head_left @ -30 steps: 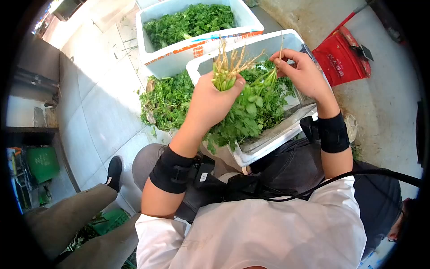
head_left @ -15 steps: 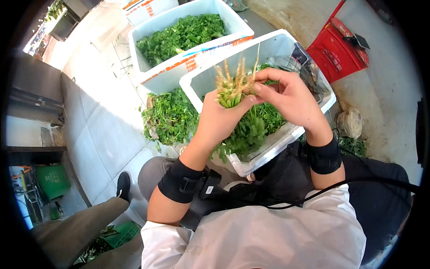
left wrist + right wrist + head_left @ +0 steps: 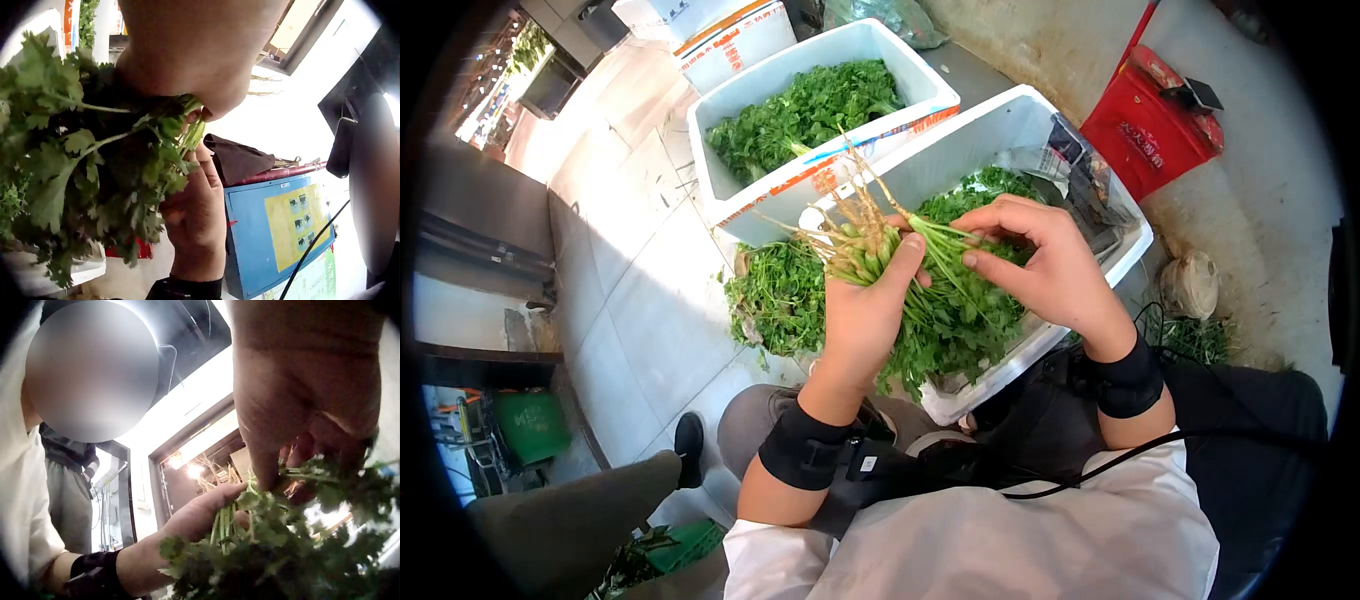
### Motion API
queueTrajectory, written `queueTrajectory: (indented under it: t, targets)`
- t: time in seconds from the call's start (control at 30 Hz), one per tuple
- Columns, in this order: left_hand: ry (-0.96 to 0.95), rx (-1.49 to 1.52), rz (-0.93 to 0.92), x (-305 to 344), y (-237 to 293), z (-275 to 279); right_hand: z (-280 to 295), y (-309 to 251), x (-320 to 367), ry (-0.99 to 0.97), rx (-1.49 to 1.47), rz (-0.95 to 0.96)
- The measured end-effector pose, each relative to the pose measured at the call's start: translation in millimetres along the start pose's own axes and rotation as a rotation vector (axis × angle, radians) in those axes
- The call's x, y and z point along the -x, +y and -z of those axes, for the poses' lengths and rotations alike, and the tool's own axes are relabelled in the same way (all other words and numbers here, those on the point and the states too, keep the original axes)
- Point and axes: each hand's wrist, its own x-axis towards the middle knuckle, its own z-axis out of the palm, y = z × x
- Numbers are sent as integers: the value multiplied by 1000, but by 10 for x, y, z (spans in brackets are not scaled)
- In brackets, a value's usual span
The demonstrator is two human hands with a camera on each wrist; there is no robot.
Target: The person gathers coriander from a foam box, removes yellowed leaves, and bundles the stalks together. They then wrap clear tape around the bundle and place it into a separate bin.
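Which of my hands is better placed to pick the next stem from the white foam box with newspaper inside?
Probably your right hand: it reaches over that box, pinching only a few green stems, while your left hand is wrapped round a thick bunch of leafy greens with pale roots.

Sunlight whitens the upper-left floor tiles (image 3: 640, 255) beside a sharp shadow edge. The head view curves into black corners; both wrist views have blown-out glare and dim, soft leaves (image 3: 250, 562).
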Motion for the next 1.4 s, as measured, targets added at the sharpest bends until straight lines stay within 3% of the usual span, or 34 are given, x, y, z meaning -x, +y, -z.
queueTrajectory:
  t: [0.07, 0.17, 0.27, 0.5, 0.57, 0.77, 1.0, 1.4]
  targets:
    - [76, -66, -20, 10, -23, -24, -8, -8, 8, 28, 139, 10]
    - [78, -112, -39, -4, -41, -25, -39, 29, 21, 93, 320, 184]
    - [74, -148, -50, -14, -34, -20, -68, 51, 18, 36, 295, 242]
    - [131, -236, -18, 10, -20, 3, -33, 19, 14, 56, 309, 177]
    - [130, -278, 27, 20, -27, 23, -52, 65, 25, 84, 352, 290]
    - [103, -338, 82, 49, 3, 31, -45, 105, 52, 28, 491, 301]
    - [110, -252, 132, 78, 7, -3, -132, 107, 40, 58, 441, 356]
    - [150, -371, -33, 106, -36, -43, -173, 155, 35, 103, 414, 310]
